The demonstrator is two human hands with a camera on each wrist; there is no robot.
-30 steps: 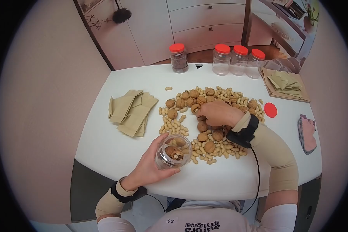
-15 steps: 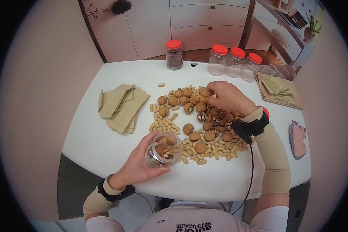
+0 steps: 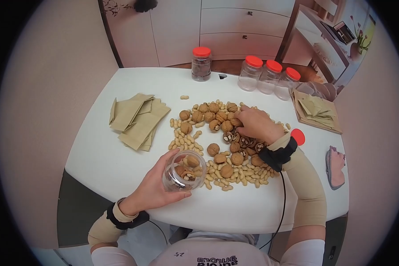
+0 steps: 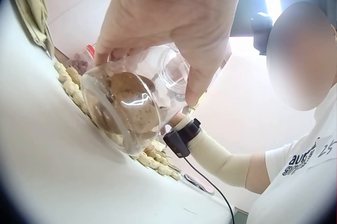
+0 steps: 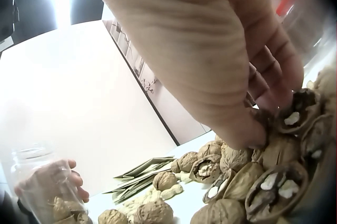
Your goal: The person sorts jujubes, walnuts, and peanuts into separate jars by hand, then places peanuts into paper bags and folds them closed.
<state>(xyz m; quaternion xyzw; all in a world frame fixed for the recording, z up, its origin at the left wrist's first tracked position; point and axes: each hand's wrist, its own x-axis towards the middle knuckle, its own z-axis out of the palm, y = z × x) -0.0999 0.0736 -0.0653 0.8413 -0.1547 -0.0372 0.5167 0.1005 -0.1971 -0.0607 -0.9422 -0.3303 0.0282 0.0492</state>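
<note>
My left hand point(image 3: 151, 188) grips a clear open jar point(image 3: 203, 172) round its side, with the mouth tipped up toward the head camera. Inside it lie a few walnuts point(image 3: 181, 170), at least one cracked; the left wrist view shows them through the clear wall point(image 4: 95, 97). My right hand point(image 3: 258, 124) reaches down into the walnut pile, fingers bent and fingertips among cracked walnuts point(image 5: 276, 190) with dark shells and pale kernels. I cannot tell whether it pinches one. Whole walnuts point(image 3: 226, 171) lie around the cracked ones, ringed by peanuts point(image 3: 252, 177).
Folded paper bags point(image 3: 139, 119) lie at the left. Red-lidded jars point(image 3: 250, 75) stand along the back edge, the leftmost jar point(image 3: 201, 70) with dark contents. At the right are a board point(image 3: 328, 122) with papers, a red lid point(image 3: 298, 137) and a pink cloth point(image 3: 335, 167).
My right hand went from the middle of the pile to a whole walnut at its back, then came down a little toward the cracked ones. That walnut stays behind. My left hand still holds the jar.
</note>
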